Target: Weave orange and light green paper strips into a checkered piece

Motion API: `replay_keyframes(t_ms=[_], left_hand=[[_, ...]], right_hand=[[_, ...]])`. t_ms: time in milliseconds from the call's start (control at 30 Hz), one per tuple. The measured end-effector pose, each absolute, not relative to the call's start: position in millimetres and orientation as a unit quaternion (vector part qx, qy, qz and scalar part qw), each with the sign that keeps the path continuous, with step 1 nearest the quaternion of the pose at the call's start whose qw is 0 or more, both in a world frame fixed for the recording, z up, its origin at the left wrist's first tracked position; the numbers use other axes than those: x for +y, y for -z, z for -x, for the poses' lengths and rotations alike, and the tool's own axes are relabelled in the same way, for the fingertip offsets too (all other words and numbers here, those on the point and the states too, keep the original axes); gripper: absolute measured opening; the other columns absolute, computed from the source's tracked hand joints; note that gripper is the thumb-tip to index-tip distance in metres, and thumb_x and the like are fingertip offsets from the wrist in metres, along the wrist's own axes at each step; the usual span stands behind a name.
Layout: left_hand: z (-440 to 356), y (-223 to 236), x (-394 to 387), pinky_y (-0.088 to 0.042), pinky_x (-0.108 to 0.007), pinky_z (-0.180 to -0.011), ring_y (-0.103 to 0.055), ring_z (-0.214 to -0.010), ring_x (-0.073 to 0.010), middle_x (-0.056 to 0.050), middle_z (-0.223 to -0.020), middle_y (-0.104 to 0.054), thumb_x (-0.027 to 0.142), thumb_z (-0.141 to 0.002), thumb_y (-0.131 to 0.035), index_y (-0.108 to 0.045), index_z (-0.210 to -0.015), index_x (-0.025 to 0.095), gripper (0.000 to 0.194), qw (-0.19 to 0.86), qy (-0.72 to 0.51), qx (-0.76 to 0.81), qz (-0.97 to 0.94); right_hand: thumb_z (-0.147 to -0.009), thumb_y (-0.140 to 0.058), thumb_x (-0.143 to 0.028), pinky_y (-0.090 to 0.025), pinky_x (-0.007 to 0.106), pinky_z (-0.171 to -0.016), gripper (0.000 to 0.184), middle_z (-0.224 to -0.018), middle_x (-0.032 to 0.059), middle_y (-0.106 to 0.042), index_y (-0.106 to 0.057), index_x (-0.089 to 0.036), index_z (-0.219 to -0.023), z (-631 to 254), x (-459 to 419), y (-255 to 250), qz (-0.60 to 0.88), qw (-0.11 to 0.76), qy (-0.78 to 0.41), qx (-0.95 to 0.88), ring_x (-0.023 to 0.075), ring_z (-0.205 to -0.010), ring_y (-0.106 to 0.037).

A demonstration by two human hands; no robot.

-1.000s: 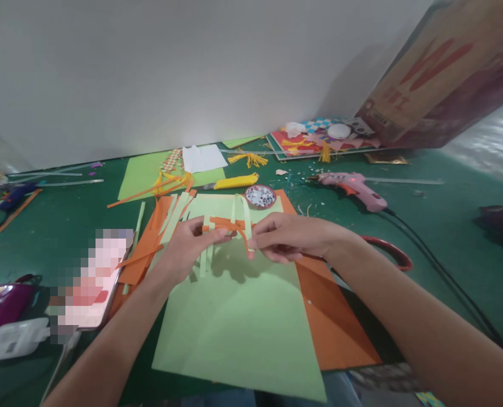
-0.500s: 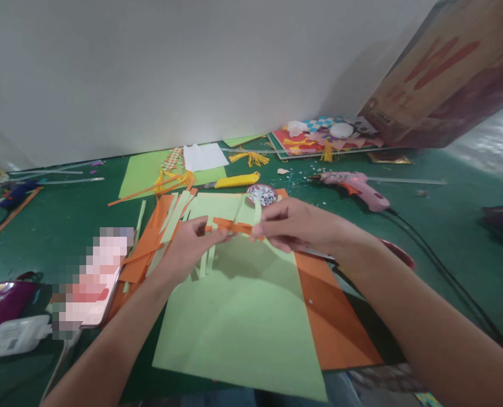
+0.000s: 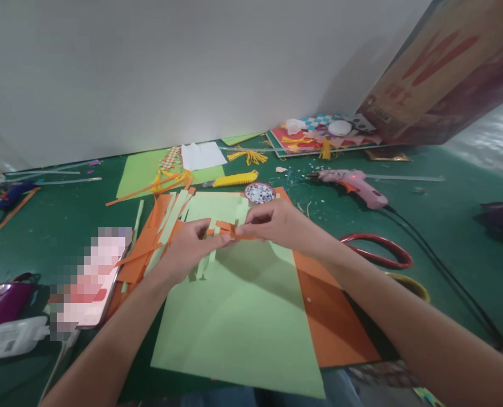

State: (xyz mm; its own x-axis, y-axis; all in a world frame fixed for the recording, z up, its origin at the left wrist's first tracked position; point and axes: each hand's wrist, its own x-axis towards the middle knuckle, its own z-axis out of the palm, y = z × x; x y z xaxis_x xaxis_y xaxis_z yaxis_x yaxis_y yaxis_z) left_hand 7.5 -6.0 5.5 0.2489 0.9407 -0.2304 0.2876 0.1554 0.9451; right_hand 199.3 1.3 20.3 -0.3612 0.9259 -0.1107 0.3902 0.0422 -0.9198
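Note:
My left hand pinches a small weave of light green and orange paper strips held just above a light green sheet. My right hand pinches the right end of an orange strip in that weave, fingers closed. The two hands nearly touch at the weave. The green sheet lies on an orange sheet on the green table. Loose orange and green strips lie fanned out left of my left hand.
A pink glue gun with a black cord lies at the right. Red-handled scissors rest beside my right forearm. A small dish of beads, a yellow knife, a phone and a purple device are around.
My right hand has moved left toward my left hand, drawing the orange strip's hanging end into the weave. The scissors handle now shows beside my right forearm.

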Motion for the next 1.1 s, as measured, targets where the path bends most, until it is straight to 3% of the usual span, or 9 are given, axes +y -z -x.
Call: replay_keyframes(t_ms=[167,333,567,867,1100], left_hand=[[-8.1,-7.1,-7.6,-0.049,-0.033,-0.071,-0.063,-0.070,-0.0181,-0.002,-0.073,-0.066,0.034,-0.061,-0.077,-0.066,-0.078,0.016,0.026,0.564,-0.295,0.517,-0.572],[-7.0,-7.2,-7.6,-0.049,-0.031,-0.066,-0.062,-0.066,-0.0174,-0.001,-0.065,-0.063,0.036,-0.062,-0.077,-0.065,-0.076,0.016,0.027,0.547,-0.280,0.535,-0.581],[-7.4,-7.8,-6.4,-0.045,-0.027,-0.067,-0.061,-0.075,-0.0169,-0.002,-0.075,-0.065,0.036,-0.065,-0.074,-0.067,-0.078,0.016,0.025,0.561,-0.264,0.502,-0.602],[-8.3,-9.3,-7.0,-0.036,-0.023,-0.050,-0.050,-0.056,-0.0112,0.002,-0.060,-0.056,0.038,-0.067,-0.072,-0.062,-0.065,0.016,0.024,0.443,-0.263,0.505,-0.692],[-8.1,-5.7,-6.8,-0.030,-0.021,-0.047,-0.043,-0.054,-0.0088,0.002,-0.064,-0.058,0.036,-0.074,-0.066,-0.068,-0.076,0.016,0.020,0.425,-0.266,0.492,-0.712]], right_hand=[[-0.065,-0.074,-0.036,-0.020,0.022,-0.043,0.027,-0.046,-0.0064,-0.043,-0.058,-0.015,-0.054,-201.2,3.4,-18.6,0.484,0.291,-0.520,-0.640,0.0046,-0.045,-0.032],[-0.074,-0.066,-0.037,-0.024,0.022,-0.043,0.033,-0.048,-0.0043,-0.049,-0.056,-0.015,-0.051,-201.5,2.4,-18.7,0.456,0.292,-0.535,-0.649,0.0041,-0.044,-0.036],[-0.071,-0.070,-0.036,-0.019,0.023,-0.041,0.029,-0.044,-0.0067,-0.041,-0.059,-0.015,-0.053,-202.4,1.0,-24.4,0.454,0.290,-0.535,-0.651,0.0035,-0.042,-0.029],[-0.071,-0.069,-0.040,-0.017,0.024,-0.042,0.033,-0.048,-0.0055,-0.038,-0.058,-0.014,-0.053,-206.1,1.8,-26.7,0.426,0.289,-0.491,-0.703,0.0049,-0.048,-0.028],[-0.073,-0.066,-0.041,-0.018,0.024,-0.044,0.034,-0.050,-0.0046,-0.039,-0.057,-0.015,-0.054,-207.4,0.2,-27.3,0.428,0.282,-0.426,-0.746,0.0062,-0.050,-0.028]])
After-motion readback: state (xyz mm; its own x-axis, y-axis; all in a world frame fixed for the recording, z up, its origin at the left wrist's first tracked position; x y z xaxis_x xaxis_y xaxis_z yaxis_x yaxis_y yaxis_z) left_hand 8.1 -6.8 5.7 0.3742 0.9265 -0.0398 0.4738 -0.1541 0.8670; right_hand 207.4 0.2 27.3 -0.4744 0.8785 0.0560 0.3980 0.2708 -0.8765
